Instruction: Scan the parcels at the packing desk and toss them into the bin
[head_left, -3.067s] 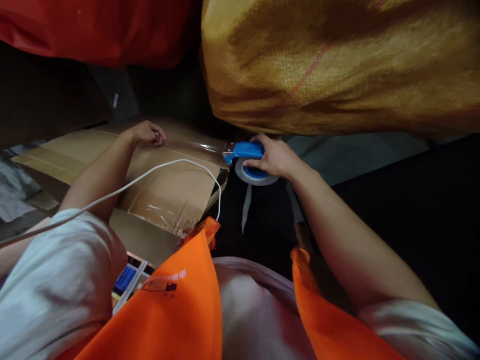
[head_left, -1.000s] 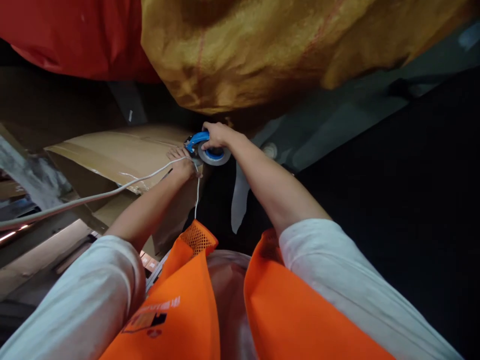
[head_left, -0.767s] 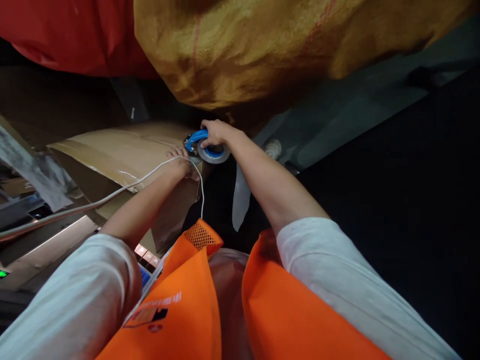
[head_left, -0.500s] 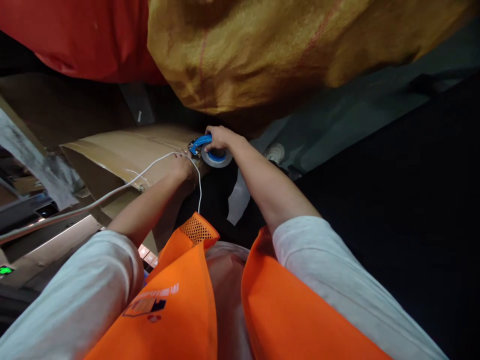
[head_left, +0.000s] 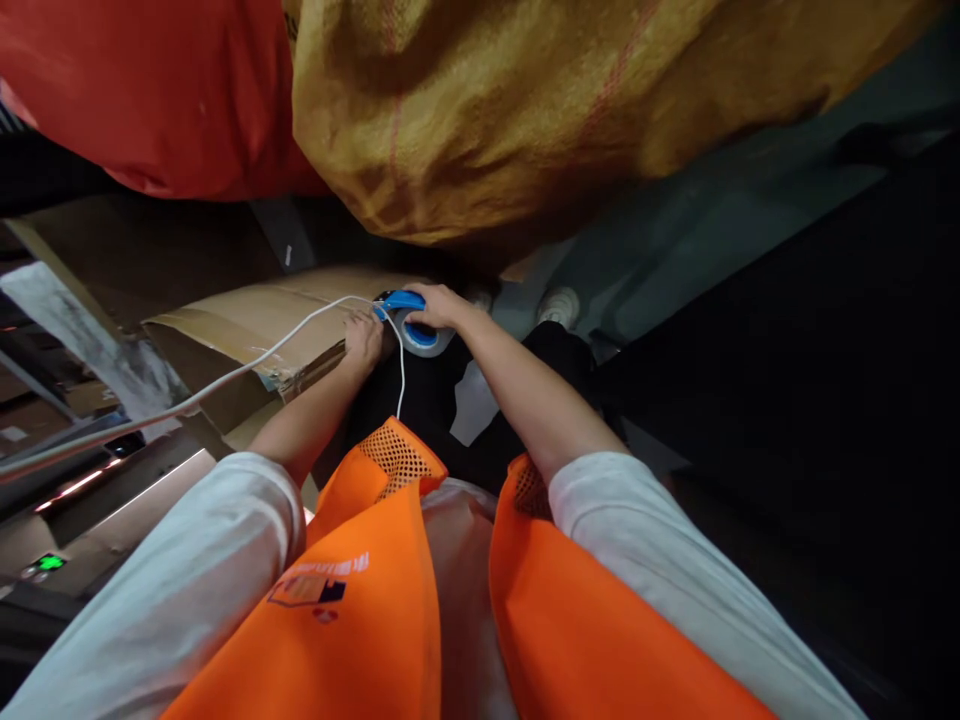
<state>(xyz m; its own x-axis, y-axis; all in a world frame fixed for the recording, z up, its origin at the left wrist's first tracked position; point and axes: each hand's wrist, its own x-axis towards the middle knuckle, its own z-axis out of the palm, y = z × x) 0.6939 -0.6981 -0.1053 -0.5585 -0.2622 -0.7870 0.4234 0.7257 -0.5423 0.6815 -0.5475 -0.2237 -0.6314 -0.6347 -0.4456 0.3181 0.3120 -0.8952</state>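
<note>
My right hand [head_left: 440, 305] is closed around the blue handle of a tape dispenser [head_left: 405, 300]. A roll of pale tape [head_left: 422, 337] sits on it, below the handle. The dispenser's front end is at the right edge of a brown cardboard box [head_left: 262, 305]. My left hand [head_left: 364, 336] lies against the box beside that end, fingers stretched over the cardboard and partly shaded. Between the hands and my vest hangs a white cable [head_left: 300, 330], which passes over the box and close by my left fingers.
A large yellow woven sack [head_left: 480, 120] and a red sack [head_left: 187, 100] bulge in from above. A whitish scrap [head_left: 475, 402] shows by my dark trousers. My shoe [head_left: 561, 306] stands on the grey floor [head_left: 675, 240]. Shelving-like structures lie to the left; a dark surface fills the right.
The view has shifted, so the sacks and box appear lower. My right hand and the tape dispenser have moved slightly toward me. My left hand stays at the box edge.
</note>
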